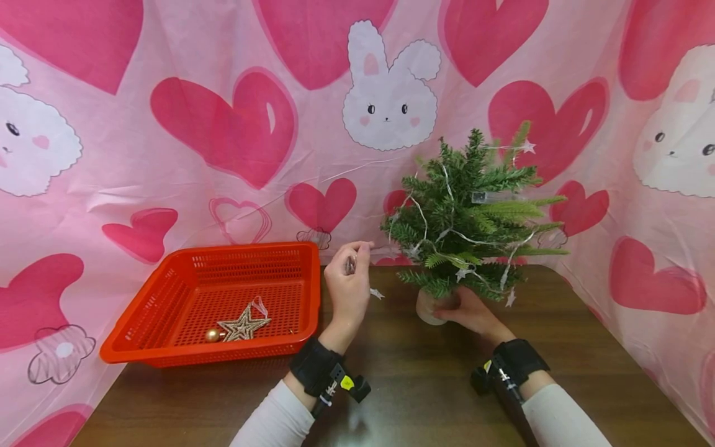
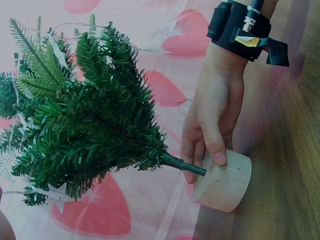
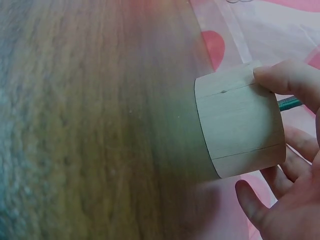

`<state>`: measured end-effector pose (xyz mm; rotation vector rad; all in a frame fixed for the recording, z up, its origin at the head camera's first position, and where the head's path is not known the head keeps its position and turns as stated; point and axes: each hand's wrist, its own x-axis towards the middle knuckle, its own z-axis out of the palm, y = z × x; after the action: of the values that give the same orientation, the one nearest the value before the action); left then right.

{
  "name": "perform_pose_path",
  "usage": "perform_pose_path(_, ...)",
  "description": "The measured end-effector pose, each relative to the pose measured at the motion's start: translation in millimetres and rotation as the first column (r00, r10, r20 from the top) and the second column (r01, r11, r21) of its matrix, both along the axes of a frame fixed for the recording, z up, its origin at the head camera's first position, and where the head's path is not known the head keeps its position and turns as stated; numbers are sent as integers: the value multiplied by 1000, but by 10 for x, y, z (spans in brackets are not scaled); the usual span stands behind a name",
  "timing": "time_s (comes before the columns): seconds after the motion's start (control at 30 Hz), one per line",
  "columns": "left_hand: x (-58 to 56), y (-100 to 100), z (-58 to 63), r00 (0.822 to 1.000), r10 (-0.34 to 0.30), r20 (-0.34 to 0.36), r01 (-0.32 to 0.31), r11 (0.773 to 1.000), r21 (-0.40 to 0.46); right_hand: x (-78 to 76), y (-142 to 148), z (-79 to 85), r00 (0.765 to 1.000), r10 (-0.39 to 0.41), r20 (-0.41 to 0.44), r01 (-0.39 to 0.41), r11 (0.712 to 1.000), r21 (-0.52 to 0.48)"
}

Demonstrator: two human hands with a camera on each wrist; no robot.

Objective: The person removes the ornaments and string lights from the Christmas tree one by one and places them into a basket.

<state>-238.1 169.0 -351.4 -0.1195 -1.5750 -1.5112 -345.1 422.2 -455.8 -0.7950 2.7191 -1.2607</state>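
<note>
A small artificial Christmas tree stands on the right of the table in the head view, wound with a string of star lights. My right hand grips its round pale wooden base, fingers over the upper edge beside the green trunk. To the left of the tree, my raised left hand pinches the light string between thumb and fingers. Something clear and shiny shows within its curled fingers. One small star dangles beside this hand. In the left wrist view, the left hand itself is almost wholly out of frame.
A red plastic basket sits on the left of the wooden table. In it lie a glittery gold star ornament and a gold ball. A pink cloth with hearts and rabbits hangs behind the table.
</note>
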Motion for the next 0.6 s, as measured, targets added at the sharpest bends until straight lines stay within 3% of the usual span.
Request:
perform_pose_path(0.27,9,5,-7,997,-29,66,24,997,70,-21,17,-43,994,102,46,-98,991,-94)
perform_pose_path(0.37,7,1,-9,993,-21,112,14,998,67,1,11,-48,984,140,111,-119,978,-173)
perform_pose_path(0.53,-9,-3,-23,980,4,198,-7,1000,16,51,-33,-36,960,136,245,-67,960,-271)
perform_pose_path(0.6,-20,-2,-30,974,18,226,-18,1000,-1,62,-61,-28,959,113,261,-39,961,-276)
